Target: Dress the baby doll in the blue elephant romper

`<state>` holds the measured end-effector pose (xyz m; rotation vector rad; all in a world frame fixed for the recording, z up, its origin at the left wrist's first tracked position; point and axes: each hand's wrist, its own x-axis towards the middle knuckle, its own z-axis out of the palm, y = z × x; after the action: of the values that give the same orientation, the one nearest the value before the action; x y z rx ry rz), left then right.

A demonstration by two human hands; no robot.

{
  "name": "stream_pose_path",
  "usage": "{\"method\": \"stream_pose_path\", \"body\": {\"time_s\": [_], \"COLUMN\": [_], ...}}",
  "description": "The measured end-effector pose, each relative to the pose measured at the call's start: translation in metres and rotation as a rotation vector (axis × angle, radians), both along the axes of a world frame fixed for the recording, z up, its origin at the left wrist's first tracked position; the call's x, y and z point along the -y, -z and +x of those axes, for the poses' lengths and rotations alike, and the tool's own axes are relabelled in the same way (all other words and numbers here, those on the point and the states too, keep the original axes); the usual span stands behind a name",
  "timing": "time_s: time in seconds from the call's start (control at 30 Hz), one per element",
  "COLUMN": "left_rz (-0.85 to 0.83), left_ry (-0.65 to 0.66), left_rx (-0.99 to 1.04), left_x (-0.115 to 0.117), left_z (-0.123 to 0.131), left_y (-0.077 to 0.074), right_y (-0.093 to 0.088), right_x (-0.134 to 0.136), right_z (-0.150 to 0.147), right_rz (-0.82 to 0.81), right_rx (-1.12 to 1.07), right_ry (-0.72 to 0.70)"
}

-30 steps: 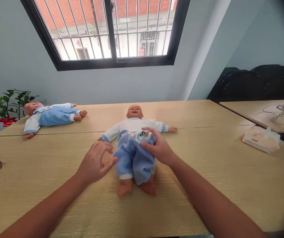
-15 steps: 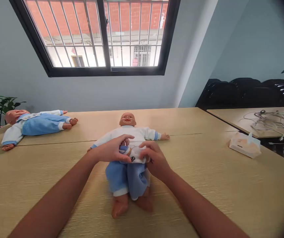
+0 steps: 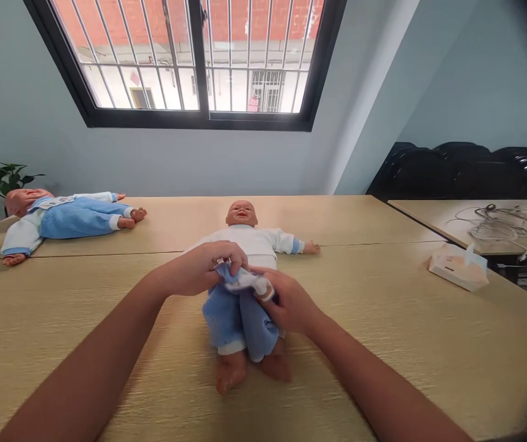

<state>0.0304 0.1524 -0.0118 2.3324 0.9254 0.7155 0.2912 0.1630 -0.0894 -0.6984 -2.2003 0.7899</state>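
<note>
A baby doll lies on its back on the table, head toward the window, in a white top with blue cuffs. Blue trousers with white hems cover its legs, and its bare feet point at me. Over its belly is the folded white-and-blue bib of the trousers. My left hand pinches the bib's left corner between thumb and fingers. At the other side my right hand grips the bib edge, with its fingertips partly hidden behind the cloth.
Another doll, in similar clothes, lies at the far left beside a potted plant. A tissue box stands on the wooden table at the right. Tangled cables lie on a second table, with black chairs behind.
The bib has been lifted and folded between my hands. My left fingers have closed on its corner, and my right hand has turned to hold its other side. The view has shifted slightly.
</note>
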Motion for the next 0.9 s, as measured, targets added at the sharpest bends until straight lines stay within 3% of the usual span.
{"method": "stream_pose_path", "body": {"time_s": [0.1,0.3,0.4,0.5,0.6,0.67,0.73,0.83,0.9], "left_rz": [-0.058,-0.137,-0.191,-0.152,-0.155,-0.229,-0.321,-0.459,-0.551], "left_ry": [0.02,-0.259,-0.186,-0.044,0.075,0.138,0.114,0.002,-0.018], "left_rx": [0.05,0.24,0.31,0.163,-0.083,-0.132,-0.044,0.153,0.255], "left_x": [0.006,-0.004,-0.011,-0.011,-0.009,-0.012,-0.019,-0.028,-0.03], "left_z": [0.002,-0.001,-0.003,0.008,0.022,0.023,0.017,0.006,0.005], "left_y": [-0.001,0.01,0.018,0.026,0.033,0.036,0.04,0.05,0.058], "right_y": [-0.001,0.002,0.004,0.002,-0.003,-0.006,-0.007,-0.005,-0.003], "right_x": [0.001,-0.001,-0.003,-0.003,0.001,0.003,0.005,0.004,0.0], "right_z": [0.002,0.005,0.004,0.001,0.0,0.002,0.003,0.005,0.004], "right_rz": [-0.111,-0.298,-0.404,-0.41,-0.372,-0.318,-0.25,-0.221,-0.27], "right_rx": [-0.093,-0.359,-0.49,-0.524,-0.439,-0.3,-0.099,0.184,0.184], "right_ry": [0.01,0.138,0.194,0.249,0.215,0.125,0.046,0.044,0.08]}}
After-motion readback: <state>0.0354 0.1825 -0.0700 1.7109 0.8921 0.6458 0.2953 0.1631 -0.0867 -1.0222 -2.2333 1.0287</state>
